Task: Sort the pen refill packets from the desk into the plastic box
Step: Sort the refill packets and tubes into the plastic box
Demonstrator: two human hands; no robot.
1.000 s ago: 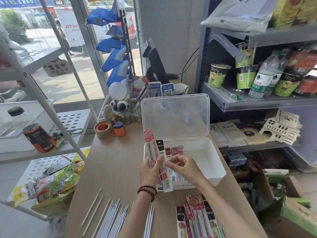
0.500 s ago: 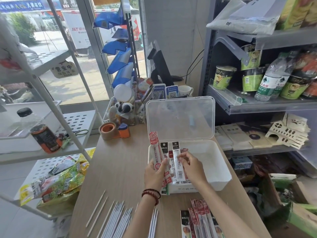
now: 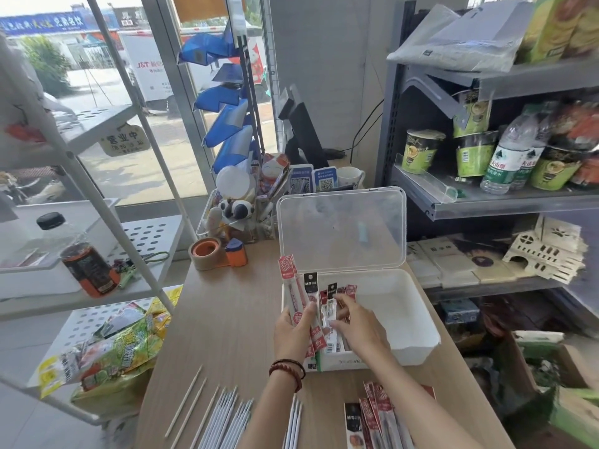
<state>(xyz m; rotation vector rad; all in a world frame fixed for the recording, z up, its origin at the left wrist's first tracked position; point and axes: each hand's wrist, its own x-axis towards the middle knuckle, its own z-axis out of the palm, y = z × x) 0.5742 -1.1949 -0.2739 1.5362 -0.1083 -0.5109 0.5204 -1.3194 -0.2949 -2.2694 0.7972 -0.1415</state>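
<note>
Wooden desk point(image 3: 227, 335) carrying open plastic box point(image 3: 405, 325), mostly bare inside. Few refill packets point(image 3: 334, 315) standing at box's left end. More packets point(image 3: 372, 419) lying on desk near edge, waiting; sorting looking early. Left hand point(image 3: 293, 332) gripping packet bundle point(image 3: 296, 296) upright, fingers curling round. Right hand point(image 3: 356, 322) pinching black-topped packet point(image 3: 330, 301) into box.

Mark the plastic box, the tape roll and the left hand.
plastic box point(image 3: 418, 325), head view, bare right wall of the tray.
tape roll point(image 3: 205, 252), head view, orange core.
left hand point(image 3: 291, 332), head view, back of the hand.
</note>
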